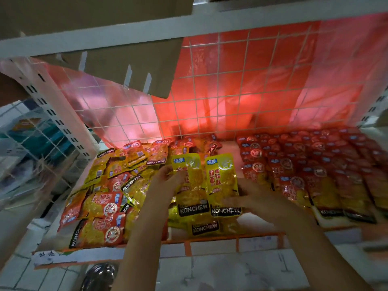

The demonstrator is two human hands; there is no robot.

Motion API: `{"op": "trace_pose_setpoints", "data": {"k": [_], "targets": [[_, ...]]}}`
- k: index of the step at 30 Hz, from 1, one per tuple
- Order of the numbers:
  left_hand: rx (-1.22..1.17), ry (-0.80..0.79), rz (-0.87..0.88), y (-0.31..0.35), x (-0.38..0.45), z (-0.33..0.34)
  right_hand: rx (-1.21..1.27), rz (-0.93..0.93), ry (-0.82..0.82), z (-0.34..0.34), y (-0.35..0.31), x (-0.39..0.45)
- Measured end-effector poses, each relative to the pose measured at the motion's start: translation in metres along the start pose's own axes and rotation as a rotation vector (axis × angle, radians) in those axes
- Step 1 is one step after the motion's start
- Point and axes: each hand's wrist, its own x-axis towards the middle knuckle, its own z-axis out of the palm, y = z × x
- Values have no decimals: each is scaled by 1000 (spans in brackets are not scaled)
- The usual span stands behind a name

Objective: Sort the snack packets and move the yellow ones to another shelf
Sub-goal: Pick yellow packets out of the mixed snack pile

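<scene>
Head view, left to right. Mixed pile (105,192) of red and yellow packets, jumbled, on the shelf's (210,241) left side. Left hand (168,177) pinches the left yellow packet (190,185) at its edge. Beside it, a second yellow packet (222,183); right hand (252,198) rests on its lower right corner, fingers spread, near straight. Red rows (315,164), orderly, fill the right side.

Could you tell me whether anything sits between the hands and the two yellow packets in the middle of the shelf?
Nothing visible does. The left hand already touches the left yellow packet at its edge, and the right hand lies against the right yellow packet. Both packets lie on top of the other yellow ones, uncovered.
</scene>
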Motion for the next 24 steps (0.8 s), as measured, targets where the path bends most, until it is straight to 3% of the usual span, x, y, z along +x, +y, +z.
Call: {"op": "trace_pose_setpoints", "data": {"k": [6, 14, 24], "targets": [[-51, -193, -11, 2, 8, 42, -26, 12, 304, -23, 10, -45], [15, -507, -19, -4, -13, 136, 105, 62, 446, -45, 34, -136], [97, -771, -58, -28, -107, 273, 175, 148, 794, -83, 91, -275]]}}
